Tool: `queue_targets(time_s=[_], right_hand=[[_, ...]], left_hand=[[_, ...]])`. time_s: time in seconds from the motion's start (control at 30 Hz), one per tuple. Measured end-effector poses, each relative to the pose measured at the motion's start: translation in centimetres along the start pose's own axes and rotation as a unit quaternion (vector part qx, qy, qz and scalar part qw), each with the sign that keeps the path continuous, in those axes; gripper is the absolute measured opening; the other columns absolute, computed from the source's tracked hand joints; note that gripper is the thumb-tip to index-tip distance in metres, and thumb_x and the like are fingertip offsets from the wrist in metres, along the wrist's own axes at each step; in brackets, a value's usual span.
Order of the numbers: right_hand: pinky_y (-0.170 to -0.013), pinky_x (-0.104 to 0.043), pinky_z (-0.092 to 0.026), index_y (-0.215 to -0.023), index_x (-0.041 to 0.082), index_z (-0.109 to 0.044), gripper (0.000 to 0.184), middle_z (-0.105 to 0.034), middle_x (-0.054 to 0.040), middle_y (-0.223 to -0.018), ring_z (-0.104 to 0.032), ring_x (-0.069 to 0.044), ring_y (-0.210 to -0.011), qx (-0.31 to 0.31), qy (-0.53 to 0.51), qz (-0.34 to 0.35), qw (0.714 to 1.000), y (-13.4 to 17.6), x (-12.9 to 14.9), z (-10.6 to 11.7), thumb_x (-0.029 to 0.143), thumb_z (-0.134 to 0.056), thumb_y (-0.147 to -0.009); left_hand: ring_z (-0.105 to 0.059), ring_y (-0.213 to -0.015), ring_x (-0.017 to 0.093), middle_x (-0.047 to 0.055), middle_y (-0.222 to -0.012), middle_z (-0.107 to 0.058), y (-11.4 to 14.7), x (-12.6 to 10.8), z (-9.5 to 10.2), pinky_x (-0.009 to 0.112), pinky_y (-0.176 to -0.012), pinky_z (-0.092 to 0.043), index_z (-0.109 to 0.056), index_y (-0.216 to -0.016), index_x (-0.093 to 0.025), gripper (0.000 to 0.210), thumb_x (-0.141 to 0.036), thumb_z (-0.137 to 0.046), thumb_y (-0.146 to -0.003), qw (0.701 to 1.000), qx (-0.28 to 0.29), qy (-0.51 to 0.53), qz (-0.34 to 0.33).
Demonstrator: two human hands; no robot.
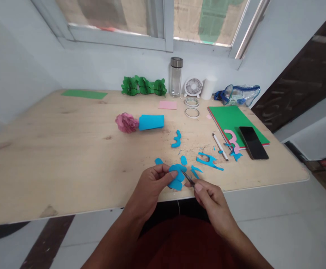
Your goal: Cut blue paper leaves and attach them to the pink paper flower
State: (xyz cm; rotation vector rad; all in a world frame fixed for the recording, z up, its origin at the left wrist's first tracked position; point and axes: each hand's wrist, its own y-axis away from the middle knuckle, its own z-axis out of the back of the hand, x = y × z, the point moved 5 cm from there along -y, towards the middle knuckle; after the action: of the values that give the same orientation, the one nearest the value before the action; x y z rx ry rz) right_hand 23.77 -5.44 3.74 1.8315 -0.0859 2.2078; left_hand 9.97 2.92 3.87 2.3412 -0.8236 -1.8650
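Near the table's front edge, my left hand [155, 183] pinches a blue paper cutout [176, 179] with rounded, petal-like lobes between thumb and fingers. My right hand [210, 196] is closed around a slim dark pointed tool [189, 179]; its exact kind cannot be made out. The tool's tip touches or nearly touches the cutout's right side. Close by lie a small rounded blue paper piece [183, 160], another blue piece [158, 161] partly behind my left fingers, and angular blue scraps [207, 160]. A wavy blue strip [176, 139] rests farther back.
A pink paper flower [126, 122] and folded blue paper [151, 122] lie mid-table. Behind stand green paper shapes [143, 86], a bottle [176, 76] and a small fan [193, 86]. Tape rolls [192, 113], a pen [220, 147], green sheets [232, 119] and a phone [253, 142] are rightward.
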Motion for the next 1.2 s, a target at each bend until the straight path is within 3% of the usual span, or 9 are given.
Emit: queue_targets(time_s=[0.27, 0.47, 0.57, 0.67, 0.77, 1.2], right_hand=[[-0.052, -0.024, -0.028, -0.06, 0.018, -0.06, 0.04, -0.033, 0.0041, -0.055, -0.032, -0.012, -0.053, 0.009, -0.004, 0.01, 1.0, 0.0, 0.0, 0.0, 0.045, -0.048, -0.088], [-0.051, -0.024, -0.026, -0.08, 0.019, -0.069, 0.038, -0.028, 0.005, -0.054, -0.027, -0.012, -0.052, 0.008, 0.005, -0.006, 1.0, 0.2, -0.1, 0.0, 0.05, -0.047, -0.087], [-0.051, -0.024, -0.026, -0.079, 0.019, -0.069, 0.039, -0.029, 0.0048, -0.054, -0.027, -0.012, -0.051, 0.009, -0.002, -0.008, 1.0, 0.2, -0.1, -0.1, 0.051, -0.047, -0.086], [-0.05, -0.024, -0.025, -0.066, 0.019, -0.063, 0.04, -0.03, 0.0048, -0.053, -0.026, -0.011, -0.051, 0.009, -0.019, -0.003, 1.0, 0.2, 0.0, -0.2, 0.05, -0.047, -0.086], [-0.05, -0.024, -0.024, -0.052, 0.019, -0.047, 0.046, -0.028, 0.0049, -0.053, -0.024, -0.011, -0.051, 0.004, -0.035, 0.0, 0.999, 0.1, -0.2, -0.3, 0.049, -0.047, -0.087], [-0.05, -0.025, -0.019, -0.056, 0.021, -0.035, 0.046, -0.028, 0.0056, -0.055, -0.022, -0.01, -0.053, 0.003, -0.064, -0.007, 0.998, -0.2, -0.6, -0.5, 0.052, -0.044, -0.089]], left_hand=[[-0.054, -0.054, 0.01, -0.003, -0.057, -0.063, -0.1, -0.1, -0.2, 0.021, -0.058, -0.045, -0.064, -0.06, -0.018, 0.015, -0.028, -0.076, -0.061, 1.0, 0.014, 0.017, 0.012], [-0.054, -0.054, 0.01, -0.003, -0.058, -0.063, -0.2, -0.1, -0.1, 0.021, -0.057, -0.044, -0.065, -0.061, -0.017, 0.015, -0.028, -0.076, -0.061, 1.0, 0.014, 0.022, 0.011], [-0.055, -0.055, 0.01, -0.002, -0.058, -0.064, -0.1, 0.0, -0.2, 0.022, -0.059, -0.045, -0.065, -0.062, -0.017, 0.016, -0.028, -0.076, -0.062, 0.999, 0.022, 0.023, 0.011], [-0.057, -0.057, 0.011, -0.001, -0.06, -0.066, 0.1, 0.2, -0.5, 0.023, -0.061, -0.046, -0.063, -0.062, -0.017, 0.016, -0.028, -0.074, -0.063, 0.999, 0.038, 0.018, 0.013], [-0.059, -0.06, 0.013, 0.0, -0.062, -0.068, 0.2, 0.3, -0.9, 0.025, -0.063, -0.046, -0.063, -0.063, -0.017, 0.015, -0.028, -0.073, -0.066, 0.999, 0.051, 0.008, 0.016], [-0.053, -0.057, 0.011, -0.001, -0.061, -0.063, 0.4, 0.6, -1.8, 0.023, -0.06, -0.043, -0.063, -0.063, -0.016, 0.016, -0.029, -0.072, -0.066, 0.998, 0.055, 0.002, 0.022]])
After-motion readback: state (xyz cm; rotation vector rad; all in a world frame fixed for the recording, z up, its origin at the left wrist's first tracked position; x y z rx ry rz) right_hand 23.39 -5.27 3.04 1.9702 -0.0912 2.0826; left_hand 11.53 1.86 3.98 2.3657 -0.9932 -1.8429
